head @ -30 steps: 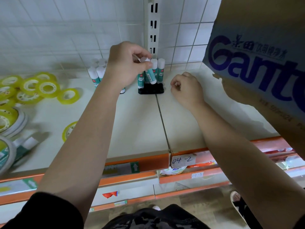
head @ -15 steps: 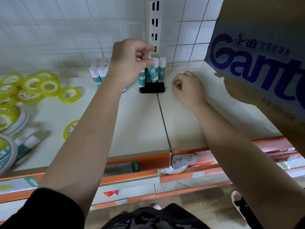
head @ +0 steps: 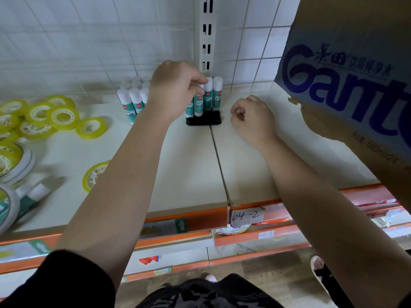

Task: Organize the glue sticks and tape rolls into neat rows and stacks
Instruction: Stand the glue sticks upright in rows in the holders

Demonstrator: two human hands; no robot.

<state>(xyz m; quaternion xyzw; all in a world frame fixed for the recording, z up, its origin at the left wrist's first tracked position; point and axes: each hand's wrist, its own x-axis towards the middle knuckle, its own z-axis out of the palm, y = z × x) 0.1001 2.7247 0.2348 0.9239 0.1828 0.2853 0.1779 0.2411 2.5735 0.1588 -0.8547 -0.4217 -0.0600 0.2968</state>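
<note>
Pinching the cap of an upright white-capped teal glue stick [head: 198, 105] between curled thumb and fingers, the left hand [head: 175, 90] reached to the back of the cream metal shelf [head: 189, 174]. That stick stood at the front left of a short row of matching sticks [head: 216, 94], its lower end at the black plastic base [head: 203, 122] beneath them, below the white slotted upright [head: 206, 41]. The right hand [head: 252, 120] rested on the shelf just right of the base, apart from it, its fingers curled into a loose fist with nothing seen inside. A second cluster of upright glue sticks [head: 133, 98] stood near the white tiled wall [head: 89, 41], just left of the left wrist. Yellow transparent tape rolls [head: 62, 116] lay loose and overlapping on the shelf's left side, with wider white-rimmed rolls [head: 15, 161] and a fallen glue stick [head: 35, 194] near the left edge. A brown cardboard box with blue lettering [head: 347, 90] filled the upper right. A handwritten "04-2" label [head: 245, 215] sat on the orange shelf edge.
</note>
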